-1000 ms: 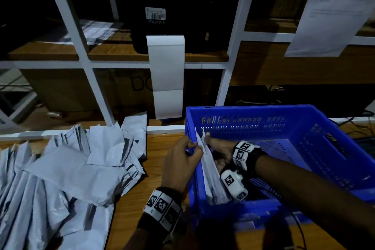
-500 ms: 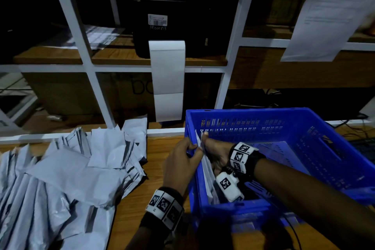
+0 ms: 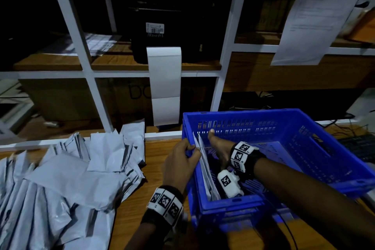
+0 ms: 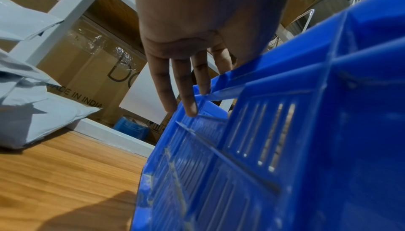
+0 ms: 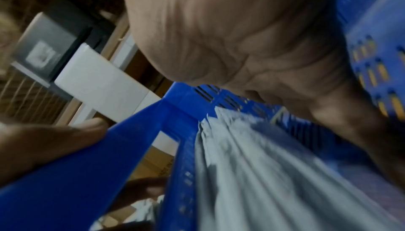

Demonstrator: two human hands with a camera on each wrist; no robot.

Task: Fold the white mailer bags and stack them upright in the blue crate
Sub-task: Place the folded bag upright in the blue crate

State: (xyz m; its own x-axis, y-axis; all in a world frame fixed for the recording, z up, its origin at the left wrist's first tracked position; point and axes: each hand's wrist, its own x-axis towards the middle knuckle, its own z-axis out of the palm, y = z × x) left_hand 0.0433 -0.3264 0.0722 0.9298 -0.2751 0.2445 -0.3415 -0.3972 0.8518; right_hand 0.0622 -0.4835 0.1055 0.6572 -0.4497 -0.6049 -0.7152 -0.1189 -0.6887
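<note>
While the left hand grips the blue crate wall, thumb pinning folded mailer bags upright against it, the right hand presses them flat-fingered. Seating step; next needs another bag from the pile beside the crate.

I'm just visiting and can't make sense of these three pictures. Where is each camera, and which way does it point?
Head: worn on the head, looks forward and down at the blue crate, loose mailer bags, both forearms, left hand and right hand.
Left wrist: low outside the crate, looks along the fingers touching its wall.
Right wrist: inside the crate, looks past the palm at the upright bags.
Shared: all three show the crate and the white label strip.
</note>
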